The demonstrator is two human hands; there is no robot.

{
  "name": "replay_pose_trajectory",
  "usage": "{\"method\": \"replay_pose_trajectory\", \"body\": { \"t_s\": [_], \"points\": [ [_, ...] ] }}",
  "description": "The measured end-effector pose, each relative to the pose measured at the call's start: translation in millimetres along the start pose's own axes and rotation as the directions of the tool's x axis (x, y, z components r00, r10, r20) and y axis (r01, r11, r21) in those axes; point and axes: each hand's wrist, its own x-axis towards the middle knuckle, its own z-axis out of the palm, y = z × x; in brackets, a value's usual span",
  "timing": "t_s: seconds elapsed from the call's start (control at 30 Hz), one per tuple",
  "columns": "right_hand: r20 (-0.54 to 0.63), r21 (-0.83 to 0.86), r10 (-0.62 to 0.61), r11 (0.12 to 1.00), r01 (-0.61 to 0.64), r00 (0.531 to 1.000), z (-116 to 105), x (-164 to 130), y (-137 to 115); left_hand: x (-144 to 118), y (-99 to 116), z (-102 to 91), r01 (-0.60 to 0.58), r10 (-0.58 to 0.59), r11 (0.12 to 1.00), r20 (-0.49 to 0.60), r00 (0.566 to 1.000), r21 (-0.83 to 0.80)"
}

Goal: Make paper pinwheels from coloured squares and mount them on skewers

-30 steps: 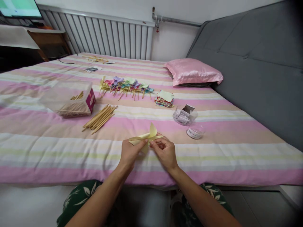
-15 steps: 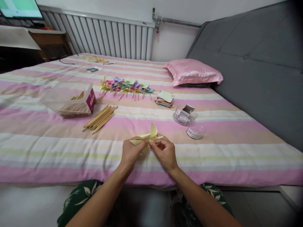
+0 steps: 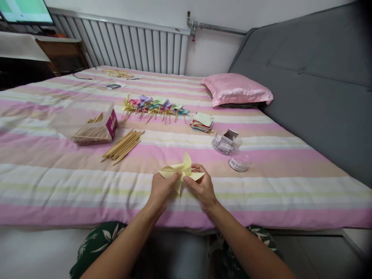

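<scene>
A pale yellow paper pinwheel [image 3: 186, 169] is held between my two hands, just above the front part of the striped bed. My left hand [image 3: 163, 186] grips it from the left, thumb pressed near the centre. On the other side my right hand [image 3: 202, 187] pinches the paper, its thumb on the near face and fingers behind. The pinwheel's blades stand out upward, downward and to both sides. No stick shows on it. Fingers of both hands are partly hidden behind the paper.
Wooden sticks [image 3: 123, 147] lie left, beside a clear plastic box [image 3: 66, 123] of more sticks. Finished pinwheels [image 3: 157, 104] lie farther back. A paper stack [image 3: 202, 121], two clear round containers [image 3: 227, 142] and a pink pillow [image 3: 236, 89] sit to the right.
The pinwheel has turned to face me more, so its lower and right blades now show. My right hand has opened out slightly around the paper; the left hand stays nearly in place.
</scene>
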Motion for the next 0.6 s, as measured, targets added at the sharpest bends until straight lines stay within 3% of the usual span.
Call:
{"method": "replay_pose_trajectory", "body": {
  "t_s": [0.3, 0.43, 0.53, 0.6],
  "points": [
    [-0.043, 0.045, 0.112, 0.993, -0.110, 0.993, 0.9, -0.3, -4.7, -2.7, -3.7, 4.0, 0.008, -0.009, 0.999, 0.022, 1.000, 0.048],
    [-0.029, 0.114, 0.169, 0.980, -0.165, 0.985, -0.9, 1.0, -6.0, -3.0, 0.9, 0.9, 0.034, -0.040, 0.998, 0.118, 0.992, 0.051],
    [0.062, 0.180, 0.272, 0.943, -0.279, 0.960, -6.5, 3.2, -10.8, -0.8, 11.9, -7.3, 0.076, -0.097, 0.993, 0.248, 0.964, 0.093],
    [0.168, 0.168, 0.346, 0.913, -0.373, 0.923, -12.2, 4.9, -14.1, 1.9, 19.9, -14.3, 0.098, -0.135, 0.985, 0.278, 0.951, 0.145]
  ]
}}
